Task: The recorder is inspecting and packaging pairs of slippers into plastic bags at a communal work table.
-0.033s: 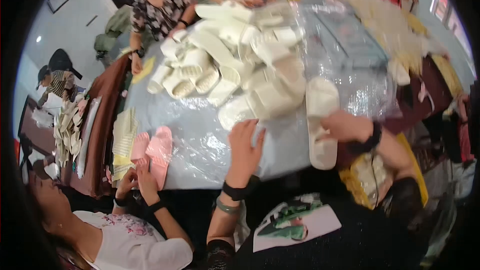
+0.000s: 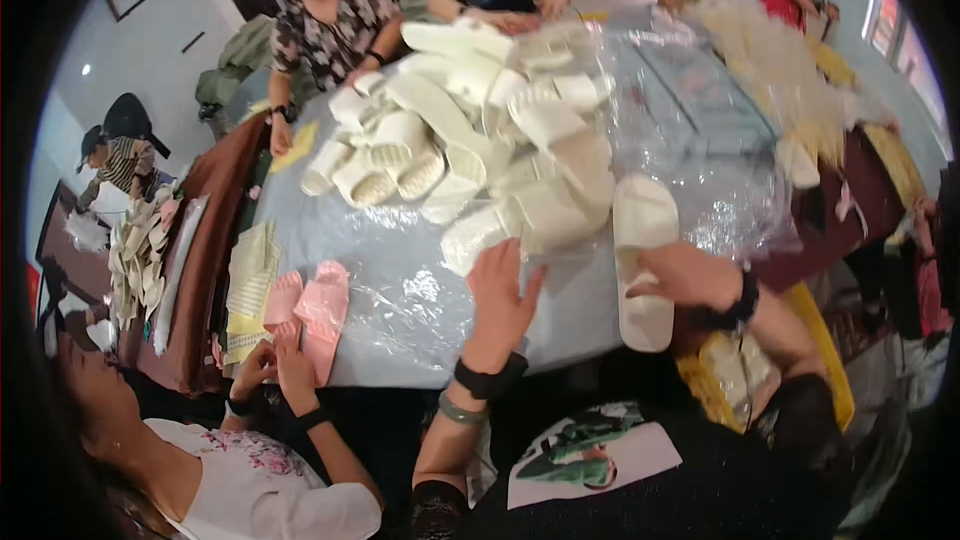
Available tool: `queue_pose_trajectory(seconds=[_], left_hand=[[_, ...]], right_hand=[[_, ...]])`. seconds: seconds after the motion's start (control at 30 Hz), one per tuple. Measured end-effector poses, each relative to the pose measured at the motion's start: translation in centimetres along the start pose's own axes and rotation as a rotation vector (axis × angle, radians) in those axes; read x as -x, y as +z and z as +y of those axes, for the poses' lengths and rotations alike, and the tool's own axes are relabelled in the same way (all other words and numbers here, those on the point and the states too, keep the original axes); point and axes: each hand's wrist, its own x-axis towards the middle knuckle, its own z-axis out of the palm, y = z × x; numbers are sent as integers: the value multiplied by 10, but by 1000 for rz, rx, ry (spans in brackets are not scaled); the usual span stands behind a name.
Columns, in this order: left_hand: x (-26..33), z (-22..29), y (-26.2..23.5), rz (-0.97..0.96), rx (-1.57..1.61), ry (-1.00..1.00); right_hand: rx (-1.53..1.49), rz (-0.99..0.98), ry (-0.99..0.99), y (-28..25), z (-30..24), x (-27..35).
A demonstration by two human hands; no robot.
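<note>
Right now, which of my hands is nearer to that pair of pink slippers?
Left. Your left hand lies open on the plastic sheet, right of the pink slippers. Your right hand is farther off, gripping a white slipper.

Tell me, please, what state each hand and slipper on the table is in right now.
left hand: open, flat on the plastic sheet
right hand: closed on white slipper
white slipper: upright, at the table edge
pile of white slippers: heaped, loose
pink slippers: paired, held by a co-worker

A heap of white foam slippers (image 2: 470,140) is piled mid-table (image 2: 400,330); a pink slipper pair (image 2: 305,310) lies at its near-left edge.
</note>
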Motion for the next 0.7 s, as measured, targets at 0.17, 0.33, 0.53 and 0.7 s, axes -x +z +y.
queue_pose_trajectory(seconds=[0.17, 0.33, 0.53, 0.7], left_hand=[[-30, -9, 64, -231, 193, -241], [-10, -28, 100, -151, 753, -377], [10, -4, 81, -415, 744, -402], [7, 4, 70, -274, 1259, -398]], right_hand=[[-3, 376, 1, 41, -3, 16], [-252, 252, 121, 49, 13, -10], [-166, 299, 181, 66, 1, -31], [-461, 522, 139, 83, 36, -45]])
